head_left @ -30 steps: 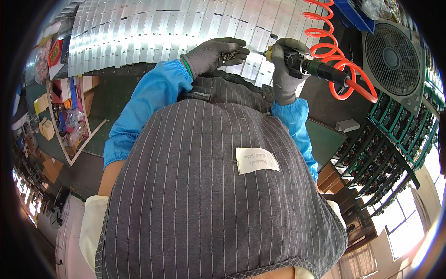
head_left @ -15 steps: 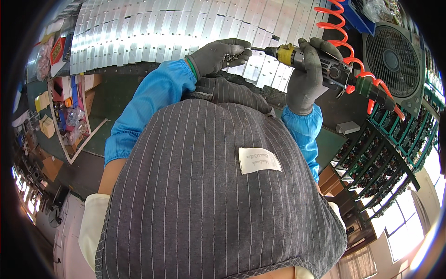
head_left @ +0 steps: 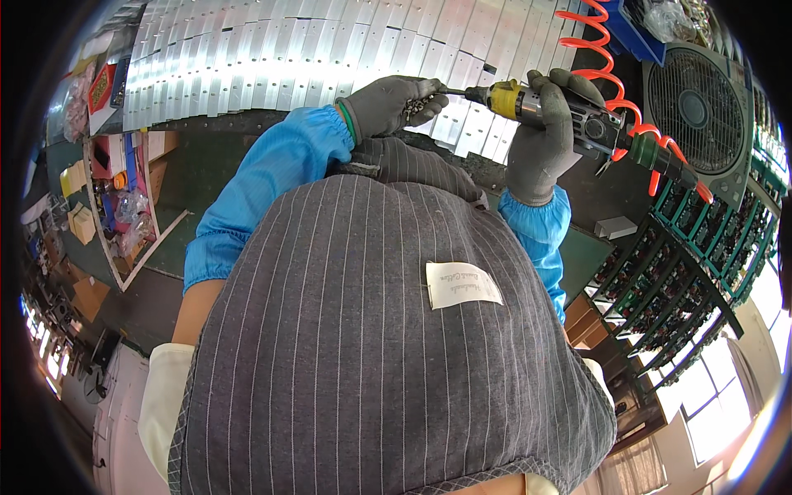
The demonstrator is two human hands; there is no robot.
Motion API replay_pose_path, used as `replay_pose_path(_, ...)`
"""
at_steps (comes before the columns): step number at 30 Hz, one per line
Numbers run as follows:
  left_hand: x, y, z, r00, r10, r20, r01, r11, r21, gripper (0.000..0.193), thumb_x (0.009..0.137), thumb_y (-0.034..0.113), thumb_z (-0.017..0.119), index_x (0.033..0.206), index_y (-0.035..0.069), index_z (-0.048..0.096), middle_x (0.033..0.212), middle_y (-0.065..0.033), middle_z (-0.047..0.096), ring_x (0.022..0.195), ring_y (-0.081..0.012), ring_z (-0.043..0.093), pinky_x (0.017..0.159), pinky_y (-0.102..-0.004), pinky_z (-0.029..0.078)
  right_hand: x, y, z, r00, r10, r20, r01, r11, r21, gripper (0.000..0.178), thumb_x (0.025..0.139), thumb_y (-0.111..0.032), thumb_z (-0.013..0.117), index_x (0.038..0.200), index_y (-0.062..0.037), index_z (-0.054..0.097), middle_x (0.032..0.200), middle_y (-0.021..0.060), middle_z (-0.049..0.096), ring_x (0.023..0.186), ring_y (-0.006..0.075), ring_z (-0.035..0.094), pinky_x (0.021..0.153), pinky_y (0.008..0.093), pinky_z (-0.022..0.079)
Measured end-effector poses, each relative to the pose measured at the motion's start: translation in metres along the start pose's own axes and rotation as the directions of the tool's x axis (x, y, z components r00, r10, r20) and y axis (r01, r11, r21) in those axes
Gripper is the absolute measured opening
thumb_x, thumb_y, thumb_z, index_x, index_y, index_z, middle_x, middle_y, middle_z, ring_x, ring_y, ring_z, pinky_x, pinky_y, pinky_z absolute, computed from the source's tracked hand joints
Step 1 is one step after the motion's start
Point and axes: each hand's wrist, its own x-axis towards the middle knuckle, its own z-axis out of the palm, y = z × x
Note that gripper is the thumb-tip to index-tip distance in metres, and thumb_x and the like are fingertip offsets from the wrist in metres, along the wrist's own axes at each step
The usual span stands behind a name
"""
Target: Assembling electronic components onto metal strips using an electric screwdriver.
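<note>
Rows of long silver metal strips [head_left: 272, 62] with small holes lie side by side across the bench at the top. Over their near edge, my gloved left hand [head_left: 392, 106] is curled around a heap of small screws [head_left: 419, 107]. My right hand [head_left: 544, 124], also in a grey glove, grips an air screwdriver [head_left: 569, 115] with a yellow collar, held sideways. Its thin bit points left and meets the fingertips of my left hand. Whether a screw sits on the bit's tip is too small to tell.
A red coiled air hose [head_left: 606, 74] runs from the screwdriver's rear up past a box fan [head_left: 697, 107] at the right. Green racks [head_left: 676, 280] of parts stand below the fan. Shelves with boxes [head_left: 124, 198] are at the left, and a blue bin [head_left: 635, 33] is at top right.
My left hand has shifted slightly right and down, its fingers still curled over the screws. The screwdriver has moved slightly left, its bit staying at the left fingertips.
</note>
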Motion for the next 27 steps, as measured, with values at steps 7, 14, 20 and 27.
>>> replay_pose_path(7,0.003,-0.001,0.000,0.999,-0.014,0.050,0.014,1.000,-0.011,0.031,0.098,0.027,0.041,0.108,0.000,0.053,0.086,-0.0014,0.054,0.072,-0.0064,0.051,0.067,-0.0188,0.049,-0.005,-0.006,0.008,0.999,0.041,-0.025,-0.039,0.997,0.063,0.030,0.075,0.003,0.064,0.102,0.0003,0.052,0.094,0.0112,0.059,0.086,0.0188,0.061,0.081,0.0339,0.051)
replay_pose_path(14,0.003,-0.002,0.003,0.999,0.024,-0.021,-0.024,0.999,0.021,0.034,0.098,0.029,0.042,0.114,0.000,0.051,0.092,-0.0036,0.056,0.073,-0.0072,0.052,0.069,-0.0189,0.049,-0.009,-0.008,0.014,0.998,0.046,-0.047,-0.036,0.980,0.198,0.024,0.074,0.003,0.060,0.097,0.0031,0.054,0.094,0.0121,0.056,0.089,0.0203,0.059,0.082,0.0369,0.053)
replay_pose_path(20,0.009,-0.004,-0.002,0.998,0.053,0.013,-0.053,0.998,-0.017,0.030,0.097,0.026,0.047,0.104,-0.002,0.055,0.087,-0.0087,0.061,0.073,-0.0108,0.059,0.070,-0.0234,0.056,-0.004,-0.010,0.011,0.996,0.060,-0.073,-0.047,0.983,0.177,0.027,0.076,0.003,0.063,0.100,0.0010,0.052,0.095,0.0123,0.059,0.087,0.0184,0.061,0.082,0.0343,0.050)
replay_pose_path(27,0.001,0.003,-0.006,0.999,-0.031,0.019,0.036,0.944,-0.329,0.024,0.095,0.024,0.050,0.086,0.002,0.052,0.099,-0.0161,0.062,0.088,-0.0191,0.064,0.076,-0.0267,0.057,-0.002,0.007,0.006,0.998,-0.009,-0.066,0.008,1.000,-0.021,0.019,0.076,0.002,0.060,0.095,0.0040,0.055,0.093,0.0127,0.057,0.083,0.0193,0.061,0.081,0.0362,0.053)
